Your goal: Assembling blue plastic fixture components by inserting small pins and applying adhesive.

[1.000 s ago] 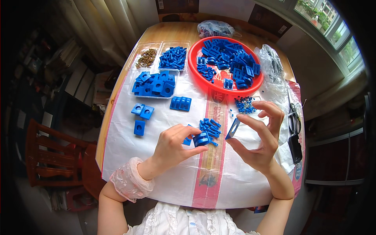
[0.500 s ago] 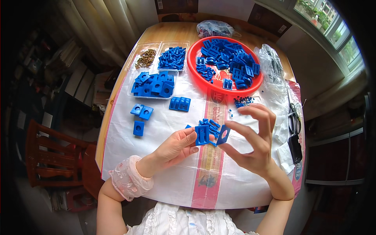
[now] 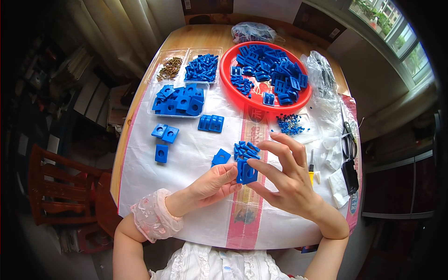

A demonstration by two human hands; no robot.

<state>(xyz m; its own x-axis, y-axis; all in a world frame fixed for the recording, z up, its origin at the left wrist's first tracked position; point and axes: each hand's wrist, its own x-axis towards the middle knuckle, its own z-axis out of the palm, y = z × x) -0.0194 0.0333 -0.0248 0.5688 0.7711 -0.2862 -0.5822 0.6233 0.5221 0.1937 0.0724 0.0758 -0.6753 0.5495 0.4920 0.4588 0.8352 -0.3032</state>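
Together, the left hand (image 3: 212, 184) and right hand (image 3: 284, 179) pinch a small blue plastic block (image 3: 246, 171) between their fingertips, just above the white table cover (image 3: 186, 154). Right behind it lies a little heap of blue pins (image 3: 246, 150), with a loose blue square piece (image 3: 221, 157) beside the left thumb. Farther back sits the red tray (image 3: 261, 105) of blue parts.

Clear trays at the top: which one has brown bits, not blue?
The far-left clear tray. It holds brown screws; the other two trays hold blue pieces.
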